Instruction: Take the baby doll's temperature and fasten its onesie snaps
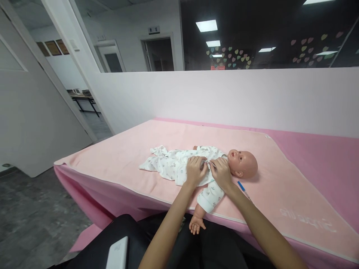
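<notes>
A baby doll (pixel 243 164) in a white printed outfit (pixel 169 161) lies on its back, its bald head to the right. My left hand (pixel 196 170) is closed over the chest of the outfit, thumb and fingers pinched together. Close beside it, my right hand (pixel 221 172) is also pinched shut near the doll's neck. A thin white strip (pixel 209 162), seemingly a cloth tie or edge of the outfit, runs between both sets of fingertips. The doll's near arm (pixel 198 220) hangs over the table edge, its sleeve below my wrists.
A peach towel (pixel 126 149) covers the table over a pink cloth (pixel 322 160). A slim stick with a blue end (pixel 241 185) lies by my right forearm. On my lap rests a flat white device (pixel 117 253). Behind stands a white wall (pixel 224 97) with windows above.
</notes>
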`<action>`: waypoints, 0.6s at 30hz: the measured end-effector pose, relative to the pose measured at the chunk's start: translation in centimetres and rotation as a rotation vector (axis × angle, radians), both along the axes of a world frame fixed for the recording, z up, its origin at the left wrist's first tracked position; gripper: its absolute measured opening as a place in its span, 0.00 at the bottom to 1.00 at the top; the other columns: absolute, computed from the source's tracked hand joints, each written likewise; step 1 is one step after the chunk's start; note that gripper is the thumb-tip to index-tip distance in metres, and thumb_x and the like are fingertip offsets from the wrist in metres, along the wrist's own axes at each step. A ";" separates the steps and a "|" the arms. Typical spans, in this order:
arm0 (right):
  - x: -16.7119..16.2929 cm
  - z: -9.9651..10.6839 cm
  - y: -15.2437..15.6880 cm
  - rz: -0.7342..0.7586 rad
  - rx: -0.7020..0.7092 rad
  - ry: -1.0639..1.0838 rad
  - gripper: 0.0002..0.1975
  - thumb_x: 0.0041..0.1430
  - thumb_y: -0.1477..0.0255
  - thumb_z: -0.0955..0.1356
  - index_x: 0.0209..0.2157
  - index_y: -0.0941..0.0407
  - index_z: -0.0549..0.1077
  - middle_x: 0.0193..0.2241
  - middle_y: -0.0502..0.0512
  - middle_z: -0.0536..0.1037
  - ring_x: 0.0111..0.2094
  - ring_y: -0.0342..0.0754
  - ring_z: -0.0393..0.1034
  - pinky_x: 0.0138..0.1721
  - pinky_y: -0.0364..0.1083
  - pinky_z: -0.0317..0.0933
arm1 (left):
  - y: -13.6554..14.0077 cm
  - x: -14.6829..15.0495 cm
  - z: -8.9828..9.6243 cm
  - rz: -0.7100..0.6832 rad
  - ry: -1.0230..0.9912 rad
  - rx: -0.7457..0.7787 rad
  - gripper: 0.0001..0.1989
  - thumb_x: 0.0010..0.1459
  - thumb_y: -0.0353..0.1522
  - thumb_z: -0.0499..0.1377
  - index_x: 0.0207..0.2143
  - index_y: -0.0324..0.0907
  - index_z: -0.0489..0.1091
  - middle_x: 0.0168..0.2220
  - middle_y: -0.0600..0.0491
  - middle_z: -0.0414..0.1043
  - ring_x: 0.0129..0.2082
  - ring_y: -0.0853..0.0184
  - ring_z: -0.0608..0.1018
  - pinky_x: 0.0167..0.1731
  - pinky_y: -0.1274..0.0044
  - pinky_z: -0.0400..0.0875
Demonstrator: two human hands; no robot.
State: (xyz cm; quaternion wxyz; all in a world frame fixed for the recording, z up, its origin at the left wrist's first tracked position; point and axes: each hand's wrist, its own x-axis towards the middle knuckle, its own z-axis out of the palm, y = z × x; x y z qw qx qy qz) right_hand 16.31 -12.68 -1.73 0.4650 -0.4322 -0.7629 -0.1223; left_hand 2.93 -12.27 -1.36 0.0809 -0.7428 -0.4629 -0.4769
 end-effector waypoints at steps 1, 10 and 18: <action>0.0 0.1 0.0 0.001 -0.005 0.005 0.09 0.59 0.74 0.60 0.27 0.56 0.68 0.25 0.53 0.70 0.31 0.47 0.61 0.36 0.46 0.54 | 0.1 -0.1 0.0 0.009 -0.008 0.007 0.04 0.53 0.29 0.52 0.33 0.42 0.66 0.31 0.54 0.71 0.33 0.66 0.69 0.38 0.72 0.59; -0.2 0.3 -0.4 0.010 0.000 0.017 0.09 0.58 0.75 0.60 0.25 0.56 0.66 0.24 0.53 0.69 0.30 0.47 0.60 0.36 0.46 0.54 | 0.3 -0.1 -0.1 0.064 -0.013 0.010 0.04 0.53 0.30 0.53 0.32 0.42 0.66 0.31 0.54 0.72 0.33 0.66 0.70 0.38 0.72 0.59; -0.3 0.1 -0.2 -0.002 0.002 0.020 0.08 0.57 0.76 0.61 0.25 0.56 0.66 0.24 0.53 0.69 0.31 0.47 0.59 0.37 0.46 0.54 | 0.0 -2.2 -0.1 0.105 0.024 -0.027 0.05 0.54 0.31 0.53 0.34 0.42 0.66 0.31 0.53 0.72 0.34 0.65 0.70 0.39 0.71 0.59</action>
